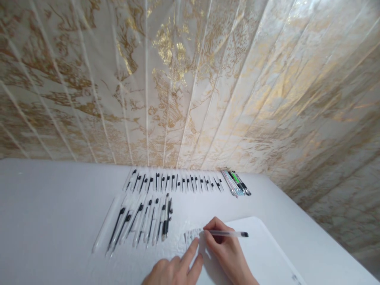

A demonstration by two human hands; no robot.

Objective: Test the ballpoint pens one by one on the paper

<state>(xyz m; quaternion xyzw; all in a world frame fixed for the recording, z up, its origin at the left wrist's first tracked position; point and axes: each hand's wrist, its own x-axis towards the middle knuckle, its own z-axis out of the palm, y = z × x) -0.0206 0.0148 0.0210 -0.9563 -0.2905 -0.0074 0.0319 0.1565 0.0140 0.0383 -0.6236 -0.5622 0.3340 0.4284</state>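
Note:
My right hand (224, 247) is closed round a clear pen (231, 234) with a dark end, its tip down at a small slip of paper (192, 234) covered in dark marks. My left hand (178, 269) lies just to the left, its fingers apart, with fingertips on the slip and the surface beside it. Under the right hand is a white sheet or board (261, 245) with rounded corners. The pen's writing tip is hidden by the fingers.
Several clear pens with black caps (139, 223) lie left of the hands. Behind them runs a row of similar pens (178, 183), with a bunch of coloured pens (236, 183) at its right end. A gold-patterned curtain (178, 99) hangs behind the white table (53, 213).

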